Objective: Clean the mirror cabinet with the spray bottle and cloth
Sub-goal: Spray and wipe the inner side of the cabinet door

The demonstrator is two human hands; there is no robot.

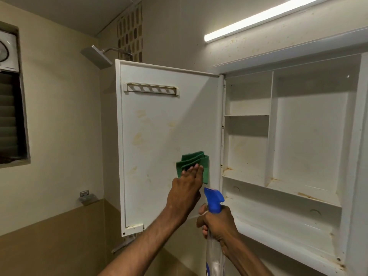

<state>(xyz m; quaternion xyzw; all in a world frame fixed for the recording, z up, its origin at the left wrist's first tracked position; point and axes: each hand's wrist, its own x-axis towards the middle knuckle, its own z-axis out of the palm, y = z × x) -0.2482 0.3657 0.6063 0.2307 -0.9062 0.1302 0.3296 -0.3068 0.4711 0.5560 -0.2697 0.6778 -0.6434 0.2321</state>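
Half the spray bottle [214, 248] is cut off below.

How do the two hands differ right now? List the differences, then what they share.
The left hand is raised and lies flat, fingers extended, pressing the green cloth against the inside of the open cabinet door. The right hand sits lower, curled in a closed grip around the neck of the spray bottle. The left works on a surface; the right only holds its tool upright, away from the door. Both are bare and each holds one cleaning item.
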